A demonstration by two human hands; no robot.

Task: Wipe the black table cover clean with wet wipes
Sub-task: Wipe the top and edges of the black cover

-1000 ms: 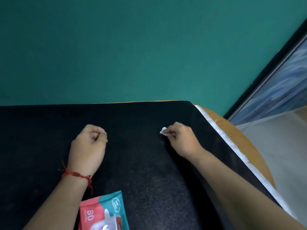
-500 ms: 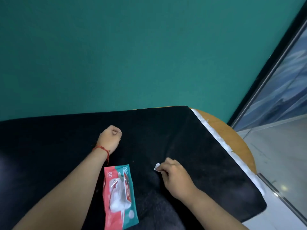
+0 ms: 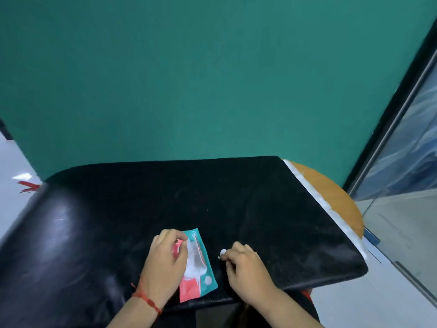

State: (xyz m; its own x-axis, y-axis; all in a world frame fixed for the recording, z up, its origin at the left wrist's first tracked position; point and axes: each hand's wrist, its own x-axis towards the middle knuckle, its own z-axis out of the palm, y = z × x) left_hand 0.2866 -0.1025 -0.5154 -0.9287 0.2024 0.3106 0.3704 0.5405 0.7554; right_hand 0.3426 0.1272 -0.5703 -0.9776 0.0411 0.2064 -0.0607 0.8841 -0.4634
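our left hand [image 3: 165,259] grips the wet wipe pack [image 3: 201,275] near the front edge of the black table cover [image 3: 212,197]; our right hand [image 3: 246,268] pinches a wadded wipe [image 3: 223,252]. wipes look soft, limp and light, so we'd pinch one at the pack's opening.

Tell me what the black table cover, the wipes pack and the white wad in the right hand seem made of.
The black table cover: matte and fuzzy across the middle, likely felt or velvet; its left part shines like vinyl or leather. The wipes pack: glossy printed plastic film, by its sheen. The wet wipe pinched in the right hand: white, soft, crumpled, probably nonwoven cloth.
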